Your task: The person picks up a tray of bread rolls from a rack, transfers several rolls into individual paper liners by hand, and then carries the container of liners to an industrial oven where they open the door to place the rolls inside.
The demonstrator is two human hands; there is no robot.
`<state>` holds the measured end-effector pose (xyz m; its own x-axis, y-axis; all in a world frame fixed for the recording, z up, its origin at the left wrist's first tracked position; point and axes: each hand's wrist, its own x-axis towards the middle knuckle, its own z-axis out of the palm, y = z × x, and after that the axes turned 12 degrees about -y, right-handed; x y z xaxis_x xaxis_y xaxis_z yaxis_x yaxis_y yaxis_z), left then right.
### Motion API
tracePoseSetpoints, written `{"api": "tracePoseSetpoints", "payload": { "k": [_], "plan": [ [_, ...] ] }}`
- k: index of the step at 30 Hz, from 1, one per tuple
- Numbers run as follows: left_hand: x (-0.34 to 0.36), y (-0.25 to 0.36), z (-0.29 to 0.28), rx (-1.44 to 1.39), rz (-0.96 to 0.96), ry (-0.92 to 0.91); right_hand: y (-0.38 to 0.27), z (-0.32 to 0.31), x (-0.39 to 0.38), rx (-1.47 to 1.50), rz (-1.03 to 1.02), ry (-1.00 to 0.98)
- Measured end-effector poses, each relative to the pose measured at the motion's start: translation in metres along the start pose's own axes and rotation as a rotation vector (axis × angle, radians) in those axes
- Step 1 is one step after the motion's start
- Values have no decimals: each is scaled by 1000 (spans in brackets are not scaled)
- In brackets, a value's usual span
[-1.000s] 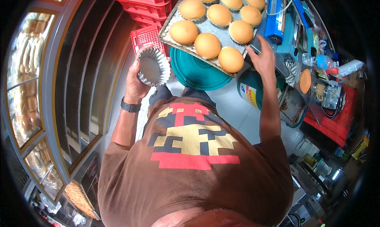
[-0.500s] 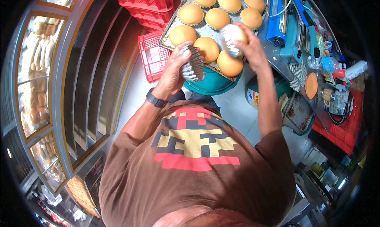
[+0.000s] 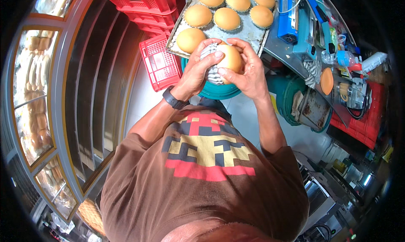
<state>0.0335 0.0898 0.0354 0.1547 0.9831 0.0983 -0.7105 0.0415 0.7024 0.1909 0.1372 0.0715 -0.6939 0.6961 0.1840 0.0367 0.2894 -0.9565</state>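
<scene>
Brought together since the earlier frame, the left hand (image 3: pixel 195 73) and right hand (image 3: pixel 253 75) are closed around what lies between them: fluted tin (image 3: pixel 213 76) is clasped by the left, a golden bun (image 3: pixel 231 59) against it by the right. Beyond both hands, more buns (image 3: pixel 227 19) are borne by a metal tray (image 3: pixel 249 34); leftward, a red crate (image 3: pixel 159 61) is seen.
</scene>
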Motion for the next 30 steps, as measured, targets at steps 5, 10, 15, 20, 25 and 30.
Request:
{"api": "tracePoseSetpoints", "payload": {
  "k": [5, 10, 15, 20, 25, 30],
  "plan": [
    [11, -1, -5, -5, 4, 67, -3, -3, 10, 127, -7, 108],
    [18, 1, -17, 7, 31, -15, -2, -13, 23, -49, -46, 107],
    [1, 13, -32, -224, 34, -203, 10, -64, 37, -194, 24, 343],
    [-5, 20, -24, -638, 79, -296, 59, -96, 44, -1184, 204, 255],
    [-10, 19, -25, -690, 34, -197, -3, -38, 44, -668, -73, 206],
    [-7, 22, -18, -702, -68, -141, -23, -12, 57, -650, -184, -44]
  ]
}}
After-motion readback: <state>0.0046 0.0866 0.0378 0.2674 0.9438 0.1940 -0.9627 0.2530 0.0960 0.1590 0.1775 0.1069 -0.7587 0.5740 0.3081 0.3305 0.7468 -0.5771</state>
